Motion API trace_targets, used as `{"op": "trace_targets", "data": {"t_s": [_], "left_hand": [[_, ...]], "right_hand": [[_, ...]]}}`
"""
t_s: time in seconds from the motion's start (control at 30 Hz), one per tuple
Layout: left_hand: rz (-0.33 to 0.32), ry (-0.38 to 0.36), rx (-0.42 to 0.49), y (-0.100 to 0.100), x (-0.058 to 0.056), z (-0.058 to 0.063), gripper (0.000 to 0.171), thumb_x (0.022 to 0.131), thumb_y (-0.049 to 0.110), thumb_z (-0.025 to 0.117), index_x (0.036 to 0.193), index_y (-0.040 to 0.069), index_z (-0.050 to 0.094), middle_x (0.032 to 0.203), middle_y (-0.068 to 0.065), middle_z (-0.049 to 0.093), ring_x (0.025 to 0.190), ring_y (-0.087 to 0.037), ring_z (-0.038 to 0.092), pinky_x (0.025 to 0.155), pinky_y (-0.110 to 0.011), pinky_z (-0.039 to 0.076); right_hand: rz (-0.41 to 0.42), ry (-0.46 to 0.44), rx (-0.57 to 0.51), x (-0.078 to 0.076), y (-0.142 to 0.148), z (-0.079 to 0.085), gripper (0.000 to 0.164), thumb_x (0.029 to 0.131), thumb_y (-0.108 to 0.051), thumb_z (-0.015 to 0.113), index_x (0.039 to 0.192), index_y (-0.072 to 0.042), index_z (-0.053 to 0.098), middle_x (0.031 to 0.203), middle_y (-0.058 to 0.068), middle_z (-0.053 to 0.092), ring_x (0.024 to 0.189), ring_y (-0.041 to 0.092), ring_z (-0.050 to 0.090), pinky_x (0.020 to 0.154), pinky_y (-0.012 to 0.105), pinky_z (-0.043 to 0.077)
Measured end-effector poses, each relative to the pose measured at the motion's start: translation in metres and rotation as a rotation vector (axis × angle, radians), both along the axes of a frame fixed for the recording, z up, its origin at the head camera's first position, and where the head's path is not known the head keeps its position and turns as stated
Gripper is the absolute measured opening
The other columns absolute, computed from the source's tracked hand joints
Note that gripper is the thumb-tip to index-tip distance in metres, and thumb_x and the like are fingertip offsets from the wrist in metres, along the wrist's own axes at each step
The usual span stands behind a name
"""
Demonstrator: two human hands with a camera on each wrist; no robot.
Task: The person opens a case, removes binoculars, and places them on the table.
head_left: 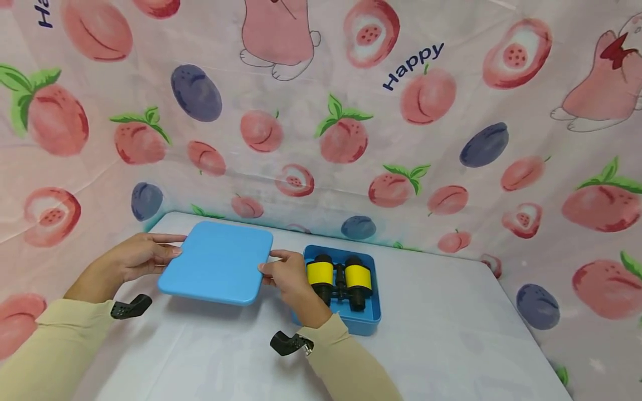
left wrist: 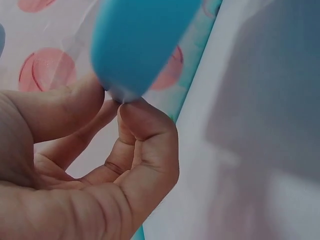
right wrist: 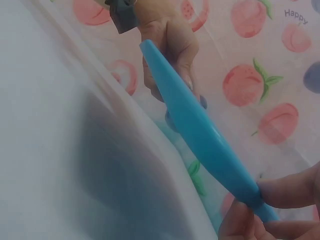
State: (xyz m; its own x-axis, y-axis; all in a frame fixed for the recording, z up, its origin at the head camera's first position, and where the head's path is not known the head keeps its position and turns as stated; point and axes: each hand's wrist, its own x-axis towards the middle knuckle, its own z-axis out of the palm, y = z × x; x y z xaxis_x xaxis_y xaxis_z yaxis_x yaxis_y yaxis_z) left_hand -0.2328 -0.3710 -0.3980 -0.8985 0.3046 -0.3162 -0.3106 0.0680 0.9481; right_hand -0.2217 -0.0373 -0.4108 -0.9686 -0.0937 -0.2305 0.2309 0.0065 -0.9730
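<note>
As viewed from the head, can make out patterned cloth (head_left: 301, 145) hung behind and around the desk (head_left: 441, 312), pale pink, printed with peaches, dark plums, cartoon figures and the word "Happy"; can see the desk covered in white; note left sleeve (head_left: 70, 345) and right sleeve (head_left: 353, 359), both beige, entering from the near side; find blue lid (head_left: 215, 262) raised over the desk, slightly tilted, to the left of open blue box (head_left: 362, 327), with shadow cast underneath; find the box resting on the desk, partly hidden behind right grip (head_left: 286, 273); see binoculars (head_left: 339, 278) lying inside the box, black with broad yellow bands; record left grip (head_left: 137, 256) clamped on the lid's left edge, pinching between thumb and finger, as confirmed in the left wrist view; record right grip clamped likewise on the right edge, with thumb on the upper face and fingers below; note small black wrist pieces (head_left: 131, 307) beside both cuffs.
</note>
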Motion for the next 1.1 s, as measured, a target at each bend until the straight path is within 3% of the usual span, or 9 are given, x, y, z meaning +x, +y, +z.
{"op": "trace_targets", "data": {"t_s": [0.4,0.67,0.8,0.93,1.03,1.1], "left_hand": [[-0.015,-0.011,0.005,-0.012,0.0,-0.013,0.039,0.103,0.003,0.062,0.103,0.04,0.074,0.097,0.008,0.076,0.091,-0.009,0.074,0.085,-0.03,0.063],[-0.005,-0.015,-0.017,-0.015,-0.006,-0.014,0.034,0.102,0.004,0.062,0.109,0.036,0.074,0.097,0.007,0.075,0.091,-0.01,0.074,0.085,-0.03,0.062],[-0.003,-0.039,-0.03,-0.015,-0.008,-0.017,0.035,0.102,0.004,0.063,0.125,0.029,0.072,0.098,0.007,0.077,0.091,-0.01,0.074,0.085,-0.031,0.063],[-0.001,-0.035,-0.068,-0.013,-0.012,-0.02,0.054,0.101,0.007,0.066,0.154,0.009,0.052,0.097,0.008,0.076,0.09,-0.01,0.073,0.085,-0.03,0.062],[-0.006,-0.029,-0.092,-0.014,-0.014,-0.023,0.06,0.101,0.007,0.065,0.157,0.002,0.044,0.097,0.008,0.076,0.09,-0.009,0.073,0.084,-0.03,0.062],[-0.008,-0.038,-0.09,-0.015,-0.014,-0.026,0.054,0.101,0.006,0.065,0.153,0.006,0.052,0.096,0.008,0.076,0.089,-0.009,0.072,0.084,-0.029,0.062]], "right_hand": [[-0.049,-0.026,0.066,0.005,-0.017,-0.01,0.043,0.091,-0.002,0.077,0.133,-0.003,0.067,0.09,0.008,0.06,0.065,0.014,0.065,0.07,0.026,0.063],[-0.07,0.0,0.087,0.004,-0.025,-0.017,0.042,0.091,-0.001,0.077,0.132,-0.001,0.067,0.086,0.006,0.058,0.061,0.013,0.062,0.066,0.024,0.061],[-0.081,-0.003,0.108,0.002,-0.027,-0.021,0.042,0.091,0.0,0.076,0.132,-0.001,0.067,0.085,0.007,0.059,0.063,0.014,0.064,0.068,0.026,0.062],[-0.098,-0.012,0.126,0.002,-0.029,-0.025,0.041,0.091,-0.001,0.076,0.132,-0.002,0.068,0.088,0.008,0.06,0.066,0.016,0.065,0.07,0.027,0.063],[-0.101,-0.019,0.142,0.002,-0.03,-0.027,0.041,0.091,-0.002,0.076,0.131,-0.003,0.069,0.089,0.008,0.06,0.066,0.016,0.066,0.07,0.027,0.063],[-0.099,-0.025,0.146,0.002,-0.031,-0.028,0.04,0.091,-0.002,0.076,0.131,-0.003,0.069,0.089,0.008,0.059,0.067,0.017,0.066,0.07,0.027,0.063]]}}
